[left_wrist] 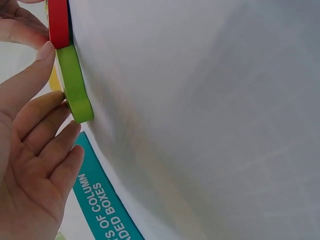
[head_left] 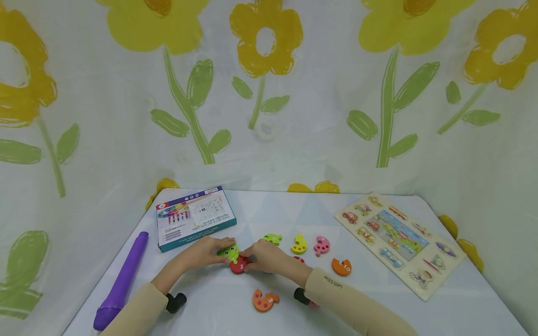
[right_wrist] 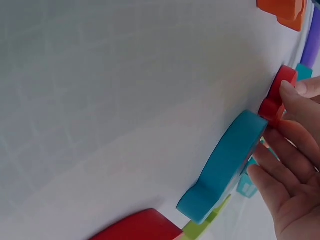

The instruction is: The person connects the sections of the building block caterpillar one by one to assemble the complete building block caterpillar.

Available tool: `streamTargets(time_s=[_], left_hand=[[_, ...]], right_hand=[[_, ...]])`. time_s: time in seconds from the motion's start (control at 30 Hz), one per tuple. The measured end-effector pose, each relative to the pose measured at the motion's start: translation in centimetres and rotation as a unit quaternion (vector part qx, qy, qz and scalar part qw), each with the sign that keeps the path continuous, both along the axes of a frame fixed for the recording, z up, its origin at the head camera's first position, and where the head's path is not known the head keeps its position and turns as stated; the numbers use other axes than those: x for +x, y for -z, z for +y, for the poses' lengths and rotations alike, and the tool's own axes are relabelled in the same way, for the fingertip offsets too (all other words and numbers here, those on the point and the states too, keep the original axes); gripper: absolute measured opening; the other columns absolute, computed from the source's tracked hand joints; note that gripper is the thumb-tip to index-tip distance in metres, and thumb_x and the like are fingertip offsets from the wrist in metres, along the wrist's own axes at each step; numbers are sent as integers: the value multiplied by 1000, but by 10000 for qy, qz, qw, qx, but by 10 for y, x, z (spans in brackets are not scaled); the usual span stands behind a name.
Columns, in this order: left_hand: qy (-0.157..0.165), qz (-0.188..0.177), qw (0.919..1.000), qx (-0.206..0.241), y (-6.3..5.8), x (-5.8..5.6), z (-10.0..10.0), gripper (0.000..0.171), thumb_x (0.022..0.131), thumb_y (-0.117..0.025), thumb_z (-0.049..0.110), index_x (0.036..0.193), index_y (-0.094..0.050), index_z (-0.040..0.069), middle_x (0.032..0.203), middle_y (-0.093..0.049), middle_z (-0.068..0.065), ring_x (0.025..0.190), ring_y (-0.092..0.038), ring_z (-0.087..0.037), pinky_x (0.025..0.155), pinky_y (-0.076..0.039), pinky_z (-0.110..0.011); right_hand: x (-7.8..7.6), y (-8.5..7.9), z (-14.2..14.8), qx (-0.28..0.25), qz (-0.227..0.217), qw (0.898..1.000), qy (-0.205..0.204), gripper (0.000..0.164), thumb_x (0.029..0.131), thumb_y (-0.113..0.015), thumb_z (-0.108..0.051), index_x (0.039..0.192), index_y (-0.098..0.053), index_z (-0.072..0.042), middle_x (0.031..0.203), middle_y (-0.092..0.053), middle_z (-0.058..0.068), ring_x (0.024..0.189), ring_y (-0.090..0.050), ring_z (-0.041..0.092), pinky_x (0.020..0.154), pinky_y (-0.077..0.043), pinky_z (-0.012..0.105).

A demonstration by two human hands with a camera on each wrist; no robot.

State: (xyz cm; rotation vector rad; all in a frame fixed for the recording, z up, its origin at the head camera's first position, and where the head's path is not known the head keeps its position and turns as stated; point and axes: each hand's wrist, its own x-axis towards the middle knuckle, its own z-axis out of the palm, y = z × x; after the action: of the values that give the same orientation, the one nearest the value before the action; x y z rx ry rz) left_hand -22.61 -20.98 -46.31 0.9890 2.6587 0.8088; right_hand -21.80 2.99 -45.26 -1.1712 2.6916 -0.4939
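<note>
Green piece (head_left: 231, 252) touching red piece (head_left: 238, 266)
Head: left hand (head_left: 206, 253) is pinching the green piece, right hand (head_left: 267, 255) the red piece, before a box (head_left: 196, 218). Left wrist: the box is lying beside that hand. Right wrist: a blue piece (right_wrist: 227, 160) is crowding the right hand.

A white, lightly creased fabric backdrop (head_left: 311, 140), its upper part printed with 3 golden-yellow flowers (head_left: 290, 35) and 2 paler yellow flowers (head_left: 185, 32) on green stems (head_left: 388, 107), surrounds a flat white tabletop (head_left: 218, 312) in soft light.
</note>
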Motion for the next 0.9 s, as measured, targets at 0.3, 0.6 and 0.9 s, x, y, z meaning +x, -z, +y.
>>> streamTargets(time_s=[0.3,0.6,0.9], left_hand=[[106,1,9999,72,0,-1,0,58,87,-69,34,136,-55,5,142,-49,-11,131,-45,-28,103,-42,-43],[135,-29,9999,30,2,1,-3,56,89,-68,34,136,-55,5,141,-50,-11,130,-47,-28,103,-42,-41],[102,-8,9999,52,-1,3,-3,50,89,-70,26,133,-58,7,136,-54,-12,126,-51,-28,101,-44,-41]], right_hand=[[1,3,2,-45,81,10000,22,43,82,-78,-27,122,-68,-15,114,-69,-3,107,-63,6,85,-50,14],[6,3,4,-7,-60,10000,-7,45,81,-79,-28,123,-68,-17,115,-68,-5,109,-61,4,86,-49,14],[5,6,7,-136,-246,9992,-273,47,81,-79,-28,125,-66,-17,117,-67,-7,109,-60,0,88,-48,14]])
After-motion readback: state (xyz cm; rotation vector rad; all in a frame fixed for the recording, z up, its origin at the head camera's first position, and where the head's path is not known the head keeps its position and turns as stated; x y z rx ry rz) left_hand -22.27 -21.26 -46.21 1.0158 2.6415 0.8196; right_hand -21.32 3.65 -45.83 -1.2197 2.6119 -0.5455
